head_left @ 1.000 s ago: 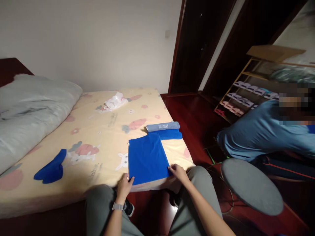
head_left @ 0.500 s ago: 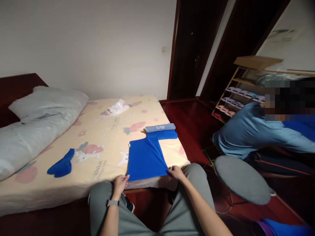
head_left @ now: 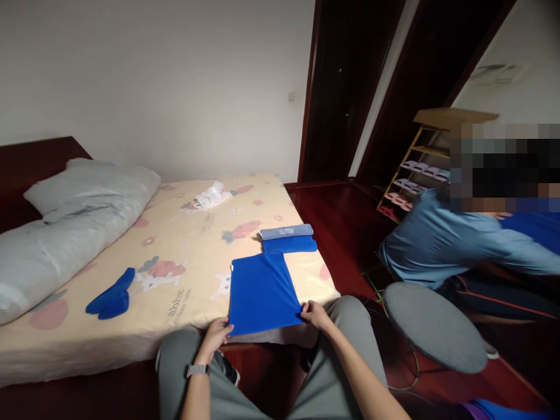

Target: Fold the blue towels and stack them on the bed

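Note:
A flat blue cloth (head_left: 261, 290) lies at the near edge of the bed (head_left: 184, 256). My left hand (head_left: 216, 335) pinches its near left corner and my right hand (head_left: 315, 315) pinches its near right corner. Both hands are closed on the cloth. Behind it sit a folded blue cloth (head_left: 289, 244) and a rolled light-blue towel (head_left: 286, 231). Another crumpled blue cloth (head_left: 111, 296) rests further left on the sheet. My knees in grey trousers are below the bed edge.
A grey duvet (head_left: 65, 221) is heaped at the bed's left. A white plastic bag (head_left: 210, 195) lies near the far end. A round grey stool (head_left: 433, 332) stands at my right. A person in a blue shirt (head_left: 455, 242) bends beside a shoe rack (head_left: 415, 181).
The cloth's near edge has been drawn slightly toward me over the bed edge, both hands staying on its corners. The view shifted a little; the other person moved right.

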Demonstrator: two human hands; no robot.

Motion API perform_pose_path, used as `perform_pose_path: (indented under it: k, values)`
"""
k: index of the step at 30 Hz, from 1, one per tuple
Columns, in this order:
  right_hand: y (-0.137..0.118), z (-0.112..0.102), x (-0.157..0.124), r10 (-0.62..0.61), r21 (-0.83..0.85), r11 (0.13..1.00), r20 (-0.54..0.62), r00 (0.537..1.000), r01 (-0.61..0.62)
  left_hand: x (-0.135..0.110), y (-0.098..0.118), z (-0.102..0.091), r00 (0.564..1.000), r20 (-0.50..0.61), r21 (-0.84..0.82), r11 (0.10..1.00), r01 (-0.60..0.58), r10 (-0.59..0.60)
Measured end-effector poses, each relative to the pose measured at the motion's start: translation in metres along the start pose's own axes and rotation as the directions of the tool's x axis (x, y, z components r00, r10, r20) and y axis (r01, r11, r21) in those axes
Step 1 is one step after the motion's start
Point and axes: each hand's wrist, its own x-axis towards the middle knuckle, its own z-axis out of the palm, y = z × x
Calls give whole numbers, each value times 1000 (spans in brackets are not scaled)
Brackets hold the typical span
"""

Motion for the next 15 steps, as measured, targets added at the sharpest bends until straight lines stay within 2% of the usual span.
perform_pose_path:
  k: [3, 5, 8, 11, 15]
  values:
    - [6, 1, -8, -68, 84, 994, 13, 998, 66, -3, 0, -10, 996, -26, -118, 990, -82, 80]
    - [12, 3, -14, -156, 105, 983, 61, 986, 149, -5, -2, -14, 995, -36, -83, 992, -97, 94]
    - [15, 6, -18, -205, -32, 977, 103, 973, 209, -8, -4, -10, 998, -1, 188, 980, -68, 70]
    - [8, 7, -14, -147, -211, 965, 62, 987, 157, -10, -3, -3, 995, 39, 456, 884, -99, 92]
    - [-14, -4, 15, -167, -257, 954, -36, 985, 152, -3, 16, 0, 986, -2, 617, 776, -132, 170]
